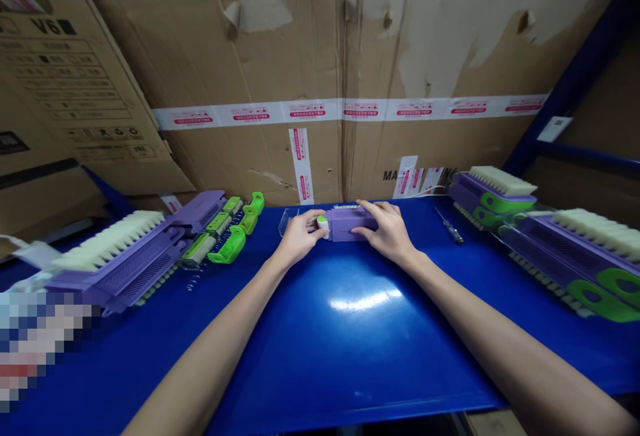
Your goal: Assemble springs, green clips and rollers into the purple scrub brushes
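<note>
My right hand (387, 228) is closed around a purple plastic brush housing (345, 228), thumb on the near face and fingers over the top. White bristles show along the far edge of that housing. At its left end, my left hand (301, 235) pinches a small white-and-green end piece (323, 224) between thumb and fingers. The end piece touches the housing or sits right against it; I cannot tell whether they are joined. Just behind my left hand lies a clear plastic piece (286, 220), partly hidden by the fingers.
Purple bristled housings (125, 259) stand at the left beside green end caps (229, 246), pale green-topped blocks (200, 249) and small springs (191, 283). More brushes with green caps (505, 203) are stacked at the right. A screwdriver (453, 229) lies on the blue table (360, 349). Cardboard (260, 56) walls the back.
</note>
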`<move>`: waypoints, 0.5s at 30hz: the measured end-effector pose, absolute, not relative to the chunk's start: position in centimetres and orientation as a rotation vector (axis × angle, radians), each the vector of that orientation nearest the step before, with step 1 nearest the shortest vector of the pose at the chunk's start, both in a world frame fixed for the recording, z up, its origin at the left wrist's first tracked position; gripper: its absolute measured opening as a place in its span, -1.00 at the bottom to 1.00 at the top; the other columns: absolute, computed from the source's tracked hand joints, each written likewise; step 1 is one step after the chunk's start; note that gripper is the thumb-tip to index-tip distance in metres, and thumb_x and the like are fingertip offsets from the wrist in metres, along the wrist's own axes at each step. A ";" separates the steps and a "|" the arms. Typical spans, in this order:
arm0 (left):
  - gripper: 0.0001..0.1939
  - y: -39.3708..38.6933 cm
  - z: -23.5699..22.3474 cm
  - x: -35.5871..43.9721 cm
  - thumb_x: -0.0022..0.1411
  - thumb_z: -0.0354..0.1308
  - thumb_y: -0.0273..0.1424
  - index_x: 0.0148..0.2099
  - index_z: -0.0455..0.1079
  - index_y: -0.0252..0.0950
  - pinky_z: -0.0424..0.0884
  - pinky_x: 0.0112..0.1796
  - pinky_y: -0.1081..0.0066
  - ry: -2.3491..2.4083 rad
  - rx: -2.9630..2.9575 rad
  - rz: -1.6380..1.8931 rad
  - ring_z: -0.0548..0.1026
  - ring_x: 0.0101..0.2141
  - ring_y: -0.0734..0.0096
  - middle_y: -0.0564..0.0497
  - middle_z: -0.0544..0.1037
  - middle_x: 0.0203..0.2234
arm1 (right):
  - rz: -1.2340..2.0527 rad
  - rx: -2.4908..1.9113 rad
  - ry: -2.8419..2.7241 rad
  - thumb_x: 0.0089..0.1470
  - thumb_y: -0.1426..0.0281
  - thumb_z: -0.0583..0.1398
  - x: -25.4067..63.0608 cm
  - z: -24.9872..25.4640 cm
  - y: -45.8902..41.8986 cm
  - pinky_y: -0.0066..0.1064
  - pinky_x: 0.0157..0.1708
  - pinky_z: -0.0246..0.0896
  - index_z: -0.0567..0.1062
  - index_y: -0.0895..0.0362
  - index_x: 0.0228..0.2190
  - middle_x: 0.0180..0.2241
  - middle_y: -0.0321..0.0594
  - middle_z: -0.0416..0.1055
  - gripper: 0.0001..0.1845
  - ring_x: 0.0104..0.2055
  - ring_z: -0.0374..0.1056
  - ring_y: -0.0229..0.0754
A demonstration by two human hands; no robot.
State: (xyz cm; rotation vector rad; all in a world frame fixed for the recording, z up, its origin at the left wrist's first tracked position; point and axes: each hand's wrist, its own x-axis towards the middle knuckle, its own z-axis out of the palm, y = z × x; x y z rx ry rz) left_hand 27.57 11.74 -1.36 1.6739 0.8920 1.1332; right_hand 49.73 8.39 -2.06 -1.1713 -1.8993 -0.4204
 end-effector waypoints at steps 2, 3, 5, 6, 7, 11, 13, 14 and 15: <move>-0.48 11.5 -1.2 27.6 -0.10 0.33 -0.37 -0.03 0.40 -0.38 0.37 0.01 0.11 0.885 1.654 1.132 0.51 -0.08 0.13 -0.19 0.55 -0.11 | -0.444 -1.141 -1.890 -0.03 0.23 0.30 49.8 -2.1 8.4 -0.16 -0.10 0.18 0.39 0.10 0.02 -0.12 -0.06 0.48 -0.43 -0.11 0.35 0.00; -0.46 11.3 -1.1 27.7 -0.08 0.33 -0.33 -0.01 0.40 -0.37 0.35 0.03 0.12 0.876 1.642 1.128 0.50 -0.06 0.13 -0.19 0.54 -0.09 | -0.450 -1.127 -1.881 -0.03 0.23 0.30 49.7 -2.2 8.3 -0.16 -0.10 0.18 0.39 0.09 0.02 -0.12 -0.07 0.48 -0.44 -0.11 0.35 0.00; -0.48 10.9 -0.9 27.8 -0.02 0.30 -0.21 -0.02 0.42 -0.35 0.32 0.05 0.12 0.856 1.604 1.114 0.48 -0.03 0.13 -0.17 0.53 -0.07 | -0.450 -1.103 -1.849 -0.02 0.22 0.29 49.6 -2.2 8.3 -0.17 -0.10 0.18 0.38 0.08 0.03 -0.12 -0.09 0.48 -0.44 -0.11 0.35 -0.02; -0.49 10.8 -0.7 27.9 0.01 0.26 -0.14 -0.04 0.43 -0.34 0.31 0.06 0.11 0.849 1.570 1.107 0.46 -0.02 0.12 -0.16 0.53 -0.07 | -0.446 -1.095 -1.825 -0.01 0.22 0.29 49.6 -2.2 8.3 -0.17 -0.10 0.18 0.38 0.08 0.03 -0.13 -0.09 0.48 -0.44 -0.11 0.34 -0.02; -0.49 10.6 -0.6 28.0 0.05 0.22 -0.09 -0.04 0.44 -0.32 0.31 0.06 0.11 0.843 1.520 1.099 0.45 -0.01 0.12 -0.15 0.53 -0.07 | -0.439 -1.090 -1.800 -0.01 0.21 0.29 49.5 -2.1 8.3 -0.17 -0.10 0.19 0.38 0.08 0.04 -0.14 -0.09 0.49 -0.44 -0.11 0.34 -0.02; -0.44 10.4 -0.1 28.1 0.15 0.08 0.00 0.04 0.37 -0.28 0.36 0.00 0.08 0.808 1.221 1.002 0.48 -0.05 0.12 -0.17 0.53 -0.07 | -0.427 -1.075 -1.765 0.00 0.21 0.27 49.2 -2.0 8.2 -0.16 -0.10 0.19 0.37 0.07 0.06 -0.15 -0.09 0.49 -0.42 -0.10 0.33 -0.01; -0.46 10.5 0.0 28.2 0.17 0.09 -0.04 0.06 0.34 -0.31 0.38 -0.02 0.10 0.830 1.118 0.946 0.53 -0.13 0.13 -0.21 0.56 -0.13 | -0.430 -1.067 -1.784 0.01 0.21 0.26 49.2 -2.0 8.1 -0.15 -0.09 0.18 0.37 0.08 0.06 -0.13 -0.08 0.48 -0.43 -0.09 0.33 -0.01; -0.47 10.5 0.1 28.2 0.17 0.10 -0.08 0.06 0.34 -0.33 0.39 -0.03 0.11 0.847 1.083 0.925 0.55 -0.17 0.14 -0.22 0.57 -0.16 | -0.427 -1.073 -1.791 0.02 0.20 0.26 49.2 -2.0 8.1 -0.15 -0.08 0.17 0.37 0.08 0.06 -0.12 -0.08 0.48 -0.44 -0.09 0.32 0.00; -0.49 10.5 0.2 28.2 0.17 0.11 -0.10 0.05 0.34 -0.34 0.40 -0.03 0.13 0.861 1.053 0.908 0.56 -0.20 0.15 -0.23 0.58 -0.20 | -0.418 -1.090 -1.793 0.02 0.20 0.26 49.2 -2.0 8.0 -0.15 -0.08 0.17 0.37 0.09 0.05 -0.12 -0.08 0.48 -0.44 -0.08 0.32 0.00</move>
